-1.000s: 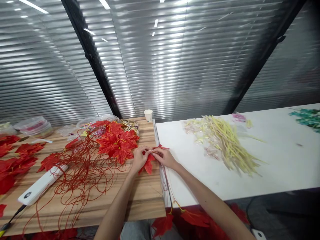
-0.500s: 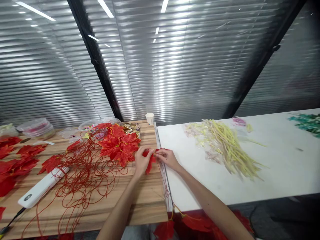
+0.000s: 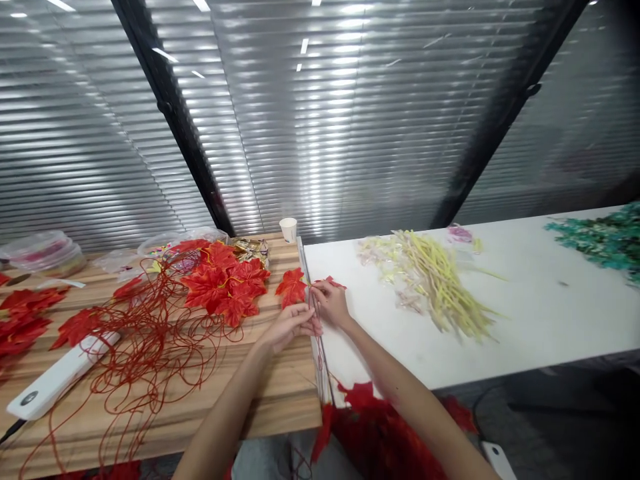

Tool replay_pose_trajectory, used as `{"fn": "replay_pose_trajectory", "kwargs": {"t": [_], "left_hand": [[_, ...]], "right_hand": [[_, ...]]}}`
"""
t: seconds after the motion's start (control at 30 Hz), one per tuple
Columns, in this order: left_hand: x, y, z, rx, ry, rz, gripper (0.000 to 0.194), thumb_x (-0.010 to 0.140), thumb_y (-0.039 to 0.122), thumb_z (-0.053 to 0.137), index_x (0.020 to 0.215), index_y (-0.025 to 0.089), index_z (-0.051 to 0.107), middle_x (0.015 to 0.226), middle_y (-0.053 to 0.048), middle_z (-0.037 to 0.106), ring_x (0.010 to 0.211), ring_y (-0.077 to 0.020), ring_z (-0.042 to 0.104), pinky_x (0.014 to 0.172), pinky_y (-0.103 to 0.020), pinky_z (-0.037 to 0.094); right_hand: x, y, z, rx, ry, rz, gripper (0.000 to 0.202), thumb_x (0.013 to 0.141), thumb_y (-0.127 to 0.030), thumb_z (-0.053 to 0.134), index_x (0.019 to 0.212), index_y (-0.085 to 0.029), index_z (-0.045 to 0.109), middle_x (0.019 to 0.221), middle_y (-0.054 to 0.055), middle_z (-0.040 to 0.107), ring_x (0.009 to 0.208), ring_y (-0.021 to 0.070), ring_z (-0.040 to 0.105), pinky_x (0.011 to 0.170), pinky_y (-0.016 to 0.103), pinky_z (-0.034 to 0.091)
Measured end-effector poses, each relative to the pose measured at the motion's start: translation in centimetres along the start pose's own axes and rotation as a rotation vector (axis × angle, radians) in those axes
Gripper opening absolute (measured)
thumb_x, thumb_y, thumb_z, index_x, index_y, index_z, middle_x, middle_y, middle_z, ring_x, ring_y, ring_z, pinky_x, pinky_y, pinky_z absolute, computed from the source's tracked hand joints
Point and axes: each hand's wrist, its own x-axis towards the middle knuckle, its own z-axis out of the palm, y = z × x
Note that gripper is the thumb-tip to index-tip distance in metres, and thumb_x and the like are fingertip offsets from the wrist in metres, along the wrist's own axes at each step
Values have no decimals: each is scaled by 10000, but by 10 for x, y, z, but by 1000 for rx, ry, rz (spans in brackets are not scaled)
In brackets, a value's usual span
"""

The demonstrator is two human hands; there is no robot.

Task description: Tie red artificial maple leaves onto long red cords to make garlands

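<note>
Over the seam between the wooden and white tables, my right hand [image 3: 330, 301] pinches a thin red cord at the stem of a red maple leaf [image 3: 291, 288]. Part of another red leaf [image 3: 336, 283] shows behind its fingers. My left hand [image 3: 295, 325] is just below, its fingers closed around the red cord [image 3: 319, 353], which hangs down toward the table's front edge. Left of my hands lie a cluster of red leaves [image 3: 225, 283] and a loose tangle of red cord [image 3: 150, 333].
A paper cup [image 3: 289, 230] stands at the back. Yellow stems [image 3: 440, 287] lie on the white table [image 3: 540, 327], with green foliage [image 3: 607, 237] at far right. A white device [image 3: 55, 383] rests at left; red leaves hang below the front edge.
My left hand has moved down from the stem to the cord, and the leaf it covered now lies spread at the left. The whole view has shifted slightly to the right.
</note>
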Motion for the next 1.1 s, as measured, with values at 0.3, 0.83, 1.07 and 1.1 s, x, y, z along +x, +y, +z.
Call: {"fn": "replay_pose_trajectory", "kwargs": {"t": [0.3,0.83,1.07,1.1], "left_hand": [[-8,-1,-10,309,-126,66,306,731,335,587,973,155,639,936,-105,640,877,-200,580,815,-347,434],[7,-17,-6,607,605,605,125,664,258,589,615,157,533,756,-25,523,746,-144,537,695,-272,446],[-16,-14,14,294,59,156,335,637,371,648,852,118,603,686,-15,577,422,-51,444,430,-201,375],[-24,-12,18,314,-30,95,311,637,369,653,799,105,624,637,-16,573,422,-53,440,430,-199,368]], "right_hand": [[1,1,1,399,78,194,225,732,-372,579,799,-157,590,674,26,629,553,136,577,561,268,471],[-15,-65,-28,871,-129,352,231,674,-297,667,837,-184,548,833,21,639,789,151,622,786,322,494],[-60,-79,-109,744,-37,349,147,726,-296,623,814,-199,557,939,59,637,907,203,602,842,373,478],[-70,-77,-122,713,-3,346,135,720,-297,632,786,-203,562,938,60,638,913,210,600,829,370,487]]}}
